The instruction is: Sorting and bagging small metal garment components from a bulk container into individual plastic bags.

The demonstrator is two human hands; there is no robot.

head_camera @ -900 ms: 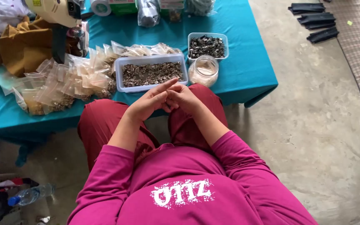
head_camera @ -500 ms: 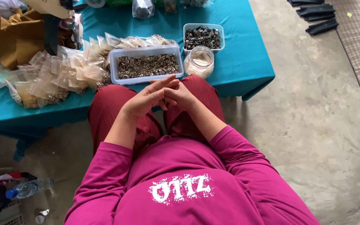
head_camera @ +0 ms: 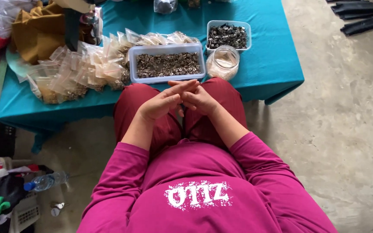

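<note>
My left hand and my right hand meet above my knees in dark red trousers, just in front of the table edge. The left hand's fingers are stretched out and lie across the right hand's fingers. I see nothing held in either hand; the right palm is hidden. Right beyond the fingertips stands a clear rectangular tub filled with small dark metal parts. A round clear jar of pale small parts sits next to it on the right.
A teal cloth covers the table. A smaller tub of dark parts stands behind the jar. Several small clear bags lie at the left, with mustard cloth behind. A plastic bottle lies on the concrete floor at the left.
My hands stay joined over my knees. The view has shifted a little, so the table sits slightly lower in the picture.
</note>
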